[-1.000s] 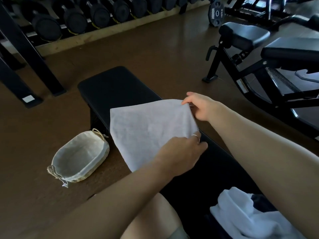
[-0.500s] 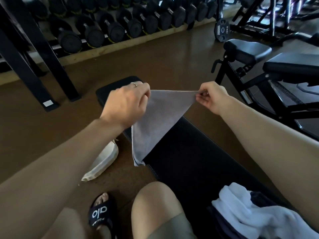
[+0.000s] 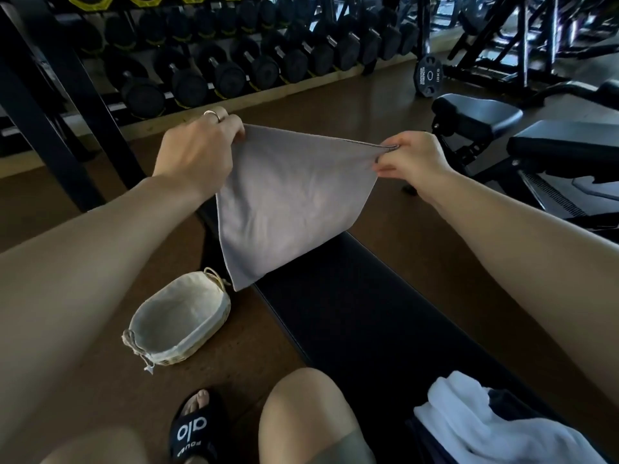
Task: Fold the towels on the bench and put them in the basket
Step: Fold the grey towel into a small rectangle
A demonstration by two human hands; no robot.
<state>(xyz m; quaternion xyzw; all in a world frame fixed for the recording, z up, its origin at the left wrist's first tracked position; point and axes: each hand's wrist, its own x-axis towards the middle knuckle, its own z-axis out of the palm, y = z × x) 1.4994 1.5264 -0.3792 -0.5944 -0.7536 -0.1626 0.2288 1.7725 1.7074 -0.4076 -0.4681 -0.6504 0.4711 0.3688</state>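
Observation:
A grey towel (image 3: 288, 202) hangs in the air above the black bench (image 3: 361, 313), stretched by its top edge. My left hand (image 3: 197, 152) pinches its upper left corner and my right hand (image 3: 408, 159) pinches its upper right corner. The towel's lower corner dangles just past the bench's left edge. An oval wicker basket (image 3: 177, 321) with a pale cloth liner sits on the floor left of the bench, with nothing in it. A crumpled white towel (image 3: 485, 426) lies on the near end of the bench, over something dark.
A rack of dumbbells (image 3: 234, 65) lines the far wall. A black upright post (image 3: 60, 95) stands at far left. Another padded bench machine (image 3: 536, 139) is at right, with a weight plate (image 3: 428, 75) behind it. My knee (image 3: 308, 413) and sandalled foot (image 3: 194, 426) are below.
The towel was lifted off the bench and spread wider between my hands. My left hand moved from its near corner up to the top left. The view tilted upward and the basket is fully visible again.

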